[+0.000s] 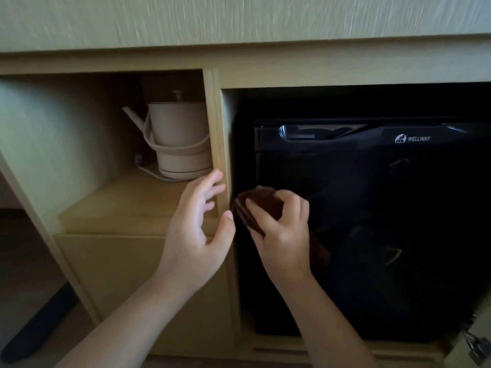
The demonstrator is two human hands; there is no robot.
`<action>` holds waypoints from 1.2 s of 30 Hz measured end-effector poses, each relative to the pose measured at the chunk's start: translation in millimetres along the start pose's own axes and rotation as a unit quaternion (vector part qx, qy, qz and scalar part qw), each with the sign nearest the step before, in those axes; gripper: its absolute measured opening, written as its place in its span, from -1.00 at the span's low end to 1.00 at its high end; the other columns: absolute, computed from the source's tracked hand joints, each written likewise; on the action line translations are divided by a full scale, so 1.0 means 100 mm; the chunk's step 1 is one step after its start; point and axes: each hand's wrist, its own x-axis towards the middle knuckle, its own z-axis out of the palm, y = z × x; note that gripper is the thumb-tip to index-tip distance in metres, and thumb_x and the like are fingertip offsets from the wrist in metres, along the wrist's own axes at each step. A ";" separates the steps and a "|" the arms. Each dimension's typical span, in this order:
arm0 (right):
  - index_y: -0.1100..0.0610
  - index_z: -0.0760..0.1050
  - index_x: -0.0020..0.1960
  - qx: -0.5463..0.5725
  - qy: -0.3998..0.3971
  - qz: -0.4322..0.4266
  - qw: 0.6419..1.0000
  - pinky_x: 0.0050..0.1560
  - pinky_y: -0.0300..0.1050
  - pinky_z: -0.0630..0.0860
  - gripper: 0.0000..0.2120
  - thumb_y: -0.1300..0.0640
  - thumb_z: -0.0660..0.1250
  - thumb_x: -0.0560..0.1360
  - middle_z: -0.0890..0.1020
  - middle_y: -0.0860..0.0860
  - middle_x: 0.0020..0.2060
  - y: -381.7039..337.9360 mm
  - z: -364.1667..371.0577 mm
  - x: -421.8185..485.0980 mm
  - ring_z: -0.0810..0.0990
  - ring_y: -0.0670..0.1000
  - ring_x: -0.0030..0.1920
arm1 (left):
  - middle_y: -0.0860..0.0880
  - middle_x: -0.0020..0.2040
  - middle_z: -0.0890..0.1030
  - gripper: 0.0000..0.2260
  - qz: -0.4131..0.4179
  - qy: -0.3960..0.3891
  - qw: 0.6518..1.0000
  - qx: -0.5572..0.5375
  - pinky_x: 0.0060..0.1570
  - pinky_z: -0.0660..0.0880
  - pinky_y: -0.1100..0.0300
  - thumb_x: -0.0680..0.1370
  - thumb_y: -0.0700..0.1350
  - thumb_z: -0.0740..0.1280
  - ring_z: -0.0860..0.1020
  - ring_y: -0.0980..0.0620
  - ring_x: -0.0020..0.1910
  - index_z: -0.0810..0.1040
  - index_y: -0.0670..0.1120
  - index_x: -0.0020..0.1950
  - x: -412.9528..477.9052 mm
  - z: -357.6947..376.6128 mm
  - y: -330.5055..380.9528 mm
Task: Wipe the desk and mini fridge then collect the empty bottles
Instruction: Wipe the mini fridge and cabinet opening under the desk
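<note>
A black mini fridge (pixel 385 235) with its door closed sits in the right compartment of a light wooden desk unit (pixel 239 67). My right hand (pixel 281 229) grips a folded dark brown cloth (pixel 261 205) and presses it against the left part of the fridge door. My left hand (pixel 202 224) is open with fingers spread, its fingertips touching the wooden divider (pixel 219 144) between the two compartments. No bottles are in view.
A beige electric kettle (pixel 178 139) on its base stands at the back of the left shelf, its cord trailing left. A drawer front (pixel 106 282) lies under that shelf. An open cabinet door's hinge (pixel 475 343) shows at the lower right.
</note>
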 end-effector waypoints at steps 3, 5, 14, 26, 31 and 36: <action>0.13 0.60 0.09 0.080 0.105 0.141 0.981 0.13 -0.27 0.37 -0.73 0.13 0.41 0.40 0.37 0.04 0.05 0.15 -0.17 0.26 0.37 0.01 0.07 | 0.11 0.36 0.36 -0.48 -0.012 -0.018 1.000 -0.009 0.24 0.31 0.38 0.45 0.02 0.17 0.36 0.25 0.31 0.20 0.02 0.42 -0.02 0.05 -0.01; 0.16 0.60 0.09 0.092 0.181 0.192 0.960 0.14 -0.22 0.40 -0.75 0.13 0.40 0.42 0.32 0.07 0.05 0.25 -0.29 0.45 0.41 0.09 0.06 | 0.12 0.37 0.34 -0.46 -0.026 -0.036 0.999 -0.005 0.22 0.29 0.43 0.46 0.02 0.19 0.35 0.28 0.31 0.20 -0.01 0.44 -0.04 0.09 -0.02; 0.03 0.47 0.17 -0.034 -0.053 -0.050 0.997 -0.23 0.01 0.57 -0.59 0.18 0.46 0.35 0.35 0.09 0.07 0.33 -0.05 -0.61 0.39 0.13 0.03 | 0.14 0.46 0.21 -0.37 -0.110 -0.084 0.990 0.018 0.31 0.17 0.41 0.46 0.03 0.20 0.17 0.33 0.39 0.07 0.05 0.49 -0.13 0.42 -0.15; 0.13 0.58 0.11 0.006 0.148 0.181 0.972 0.09 -0.08 0.38 -0.72 0.13 0.37 0.41 0.33 0.11 0.06 0.68 -0.36 -0.29 0.39 0.16 0.02 | 0.31 0.48 -0.07 -0.31 -0.132 -0.140 0.981 -0.020 0.36 0.05 0.38 0.53 -0.10 0.28 0.00 0.34 0.43 -0.15 0.26 0.41 -0.22 0.65 -0.18; -0.03 0.44 0.17 -0.023 0.048 0.061 0.997 -0.14 -0.07 0.49 -0.66 0.15 0.38 0.42 0.36 0.12 0.08 0.54 -0.22 -0.49 0.39 0.14 0.02 | 0.27 0.49 -0.13 -0.26 -0.133 -0.144 0.980 0.018 0.29 0.02 0.49 0.52 -0.06 0.30 -0.04 0.34 0.44 -0.21 0.22 0.41 -0.29 0.70 -0.17; 0.13 0.58 0.10 0.044 0.180 0.220 0.958 0.18 -0.13 0.38 -0.72 0.10 0.39 0.41 0.29 -0.13 0.03 0.99 -0.62 -0.28 0.36 -0.03 0.06 | 0.24 0.49 -0.07 -0.28 -0.142 -0.138 0.980 0.035 0.35 0.13 0.27 0.50 0.03 0.31 0.03 0.24 0.46 -0.12 0.15 0.47 -0.24 0.68 -0.16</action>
